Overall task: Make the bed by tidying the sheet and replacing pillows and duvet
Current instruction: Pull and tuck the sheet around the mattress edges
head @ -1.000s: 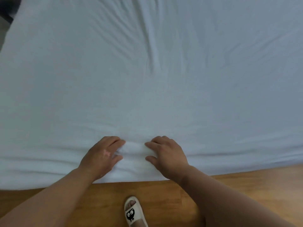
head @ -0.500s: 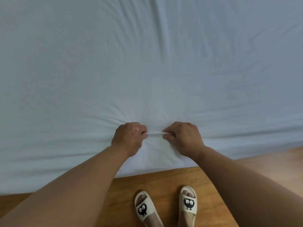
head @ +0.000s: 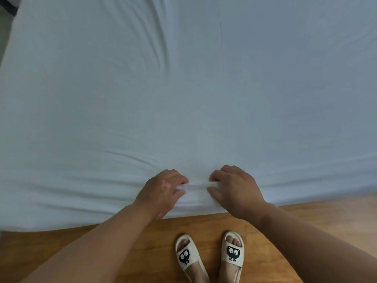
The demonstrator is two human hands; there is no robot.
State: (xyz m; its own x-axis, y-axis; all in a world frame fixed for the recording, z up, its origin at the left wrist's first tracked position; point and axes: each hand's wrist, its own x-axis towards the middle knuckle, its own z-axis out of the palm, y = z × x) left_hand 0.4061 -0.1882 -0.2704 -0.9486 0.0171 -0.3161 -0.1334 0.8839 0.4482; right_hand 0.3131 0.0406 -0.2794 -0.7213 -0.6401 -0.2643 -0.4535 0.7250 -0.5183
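Your white sheet point(head: 183, 99) stretches beyond your fingers point(head: 177, 177), mostly smooth, with long creases fanning out from them. The wooden floor point(head: 142, 242) lies on the near side of them. Your left hand point(head: 163, 190) and right hand point(head: 234, 188) each pinch the bunched ridge of sheet between them. 2 cartoon-eyed slippers point(head: 184, 256) stand under your right wrist.

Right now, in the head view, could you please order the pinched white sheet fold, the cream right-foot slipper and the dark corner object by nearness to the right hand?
1. Pinched white sheet fold: in the right hand's grip.
2. Cream right-foot slipper: below it.
3. Dark corner object: far upper left.
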